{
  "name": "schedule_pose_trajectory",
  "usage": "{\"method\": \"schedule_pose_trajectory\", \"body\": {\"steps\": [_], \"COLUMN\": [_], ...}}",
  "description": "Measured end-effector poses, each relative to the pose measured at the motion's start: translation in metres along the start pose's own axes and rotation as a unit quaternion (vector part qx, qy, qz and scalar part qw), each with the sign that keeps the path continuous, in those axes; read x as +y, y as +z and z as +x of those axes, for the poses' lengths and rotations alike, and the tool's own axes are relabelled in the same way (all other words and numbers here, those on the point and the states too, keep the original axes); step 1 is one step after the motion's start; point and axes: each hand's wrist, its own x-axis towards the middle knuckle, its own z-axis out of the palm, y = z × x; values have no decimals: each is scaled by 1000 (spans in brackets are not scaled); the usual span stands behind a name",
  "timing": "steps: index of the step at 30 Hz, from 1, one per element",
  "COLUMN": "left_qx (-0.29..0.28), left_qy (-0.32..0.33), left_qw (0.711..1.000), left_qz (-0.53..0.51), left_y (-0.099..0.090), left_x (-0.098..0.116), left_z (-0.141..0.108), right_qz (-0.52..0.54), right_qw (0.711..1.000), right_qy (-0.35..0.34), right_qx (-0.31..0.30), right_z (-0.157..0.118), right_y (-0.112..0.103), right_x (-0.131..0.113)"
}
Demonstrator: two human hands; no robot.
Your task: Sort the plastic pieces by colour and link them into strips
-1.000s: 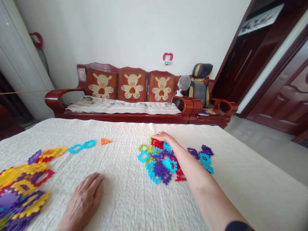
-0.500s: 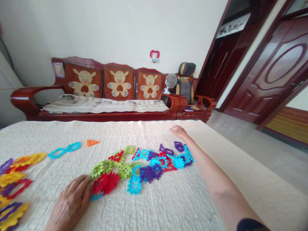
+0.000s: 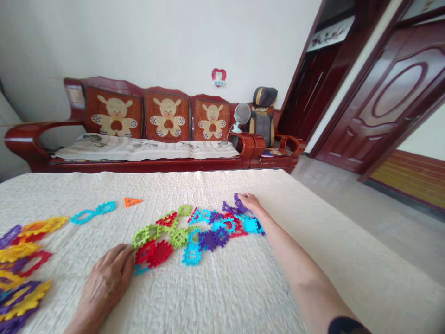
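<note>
My left hand (image 3: 109, 274) lies flat on the cream cloth, its fingers bent a little, beside the red toothed plastic building pieces (image 3: 154, 253). Nothing shows in its grasp. At the far right end of the middle pile, my right hand (image 3: 249, 202) has its fingers closed at a purple toothed piece (image 3: 238, 201); the thumb is hard to make out. Between the hands spreads a row of interlocking pieces: green ones (image 3: 178, 238), blue ones (image 3: 192, 254) and dark purple ones (image 3: 208, 240), many overlapping. My right forearm covers the row's right edge.
More yellow, red and purple pieces (image 3: 21, 253) are heaped at the left edge. Two joined blue pieces (image 3: 92, 212) and an orange triangle (image 3: 132, 202) lie farther back. Behind the cloth-covered table (image 3: 222, 297) stands a wooden sofa (image 3: 156, 165); a door (image 3: 385, 102) is at right.
My right hand has come down and left to the purple piece, which has shifted left and away from the blue pieces. The left hand stays by the red pieces. The view has turned slightly.
</note>
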Motion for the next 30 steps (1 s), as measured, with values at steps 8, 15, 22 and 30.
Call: {"method": "schedule_pose_trajectory", "body": {"steps": [8, 15, 22, 30], "left_qx": [1, -28, -33, 9], "left_qy": [-9, -42, -60, -78], "left_qw": [1000, 998, 996, 990], "left_qz": [-23, -37, -63, -116], "left_y": [-2, -3, -14, -12], "left_x": [0, 0, 6, 3], "left_z": [1, 1, 5, 0], "right_qz": [199, 34, 44, 251], "right_qw": [969, 992, 997, 956], "right_qy": [-139, 51, -20, -133], "right_qx": [-36, 109, 54, -69], "right_z": [-53, -96, -123, -124], "right_y": [-7, -28, 53, 106], "right_x": [-16, 78, 2, -124]}}
